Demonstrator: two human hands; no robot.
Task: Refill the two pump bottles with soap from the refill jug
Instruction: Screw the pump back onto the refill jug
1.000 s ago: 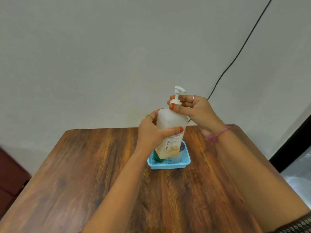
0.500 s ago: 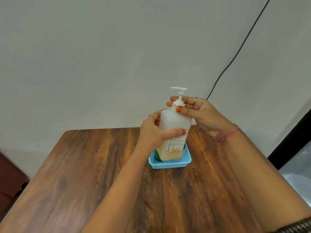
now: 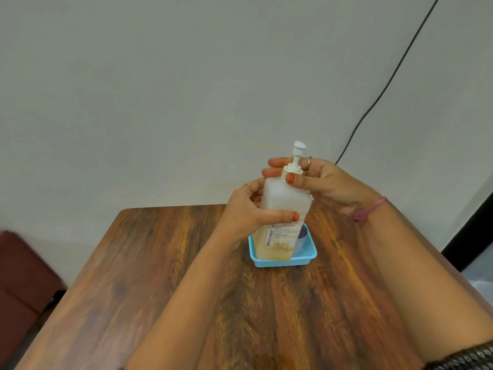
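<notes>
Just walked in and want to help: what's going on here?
A person is working on a pump bottle over a blue tray on the wooden table. The left hand grips the bottle's body; the right hand pinches the pump collar, apparently unscrewing it. The pump is on, and amber soap sits low inside.

Orange nails, rings – pink wristband (image 3: 366, 209) on rt.
</notes>
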